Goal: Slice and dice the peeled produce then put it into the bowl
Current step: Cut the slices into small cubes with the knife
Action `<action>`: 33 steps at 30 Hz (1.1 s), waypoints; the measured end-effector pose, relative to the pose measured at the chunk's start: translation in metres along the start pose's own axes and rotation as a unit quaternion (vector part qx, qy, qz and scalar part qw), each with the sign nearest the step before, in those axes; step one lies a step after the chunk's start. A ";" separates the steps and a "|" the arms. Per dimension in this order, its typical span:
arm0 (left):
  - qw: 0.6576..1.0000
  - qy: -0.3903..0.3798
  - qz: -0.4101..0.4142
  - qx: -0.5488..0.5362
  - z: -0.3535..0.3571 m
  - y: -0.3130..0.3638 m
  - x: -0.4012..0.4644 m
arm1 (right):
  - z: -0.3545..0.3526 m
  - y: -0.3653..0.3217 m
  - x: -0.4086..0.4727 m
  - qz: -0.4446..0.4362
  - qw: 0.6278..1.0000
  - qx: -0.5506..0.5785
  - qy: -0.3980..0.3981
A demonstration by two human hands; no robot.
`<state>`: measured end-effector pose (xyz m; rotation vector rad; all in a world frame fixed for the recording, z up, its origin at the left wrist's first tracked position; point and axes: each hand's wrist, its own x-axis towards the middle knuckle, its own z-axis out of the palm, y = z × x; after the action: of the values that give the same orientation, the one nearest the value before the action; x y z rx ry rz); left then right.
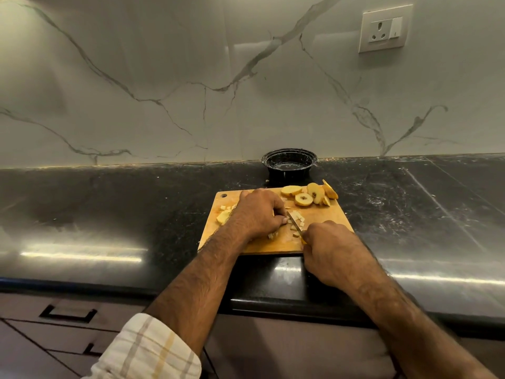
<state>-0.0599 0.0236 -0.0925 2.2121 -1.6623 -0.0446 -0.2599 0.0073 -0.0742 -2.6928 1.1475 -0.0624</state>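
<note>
Black surface (109, 214), dicing underway: left hand (258, 212) pins slice, right hand (328, 250) grips knife (294, 221); next, slices (303, 198) at 1 o'clock.

A black polished worktop (109, 214) meets a white veined marble wall (164, 77). A socket with a switch (385, 28) sits at two o'clock; drawer handles (68, 314) at eight.

A glossy black counter (109, 214) meets a veined marble wall (164, 77) bearing a white socket (385, 28), drawers (54, 337) below.
</note>
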 end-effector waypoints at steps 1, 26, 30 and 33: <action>1.000 0.001 0.000 0.014 -0.001 0.002 -0.002 | 0.000 0.001 -0.002 0.002 1.000 0.005 -0.001; 0.989 0.131 0.055 -0.032 0.027 -0.004 -0.037 | 0.006 0.031 -0.025 -0.002 0.989 0.087 0.120; 0.987 0.155 0.023 -0.026 0.021 -0.014 -0.034 | 0.006 0.038 -0.022 0.029 0.993 0.049 0.107; 0.984 0.179 0.007 -0.025 0.014 -0.020 -0.028 | 0.009 0.034 -0.017 0.018 0.994 0.065 0.089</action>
<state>-0.0536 0.0500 -0.1171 2.0268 -1.4602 0.2944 -0.2946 -0.0018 -0.0893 -2.5922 1.1959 -0.3654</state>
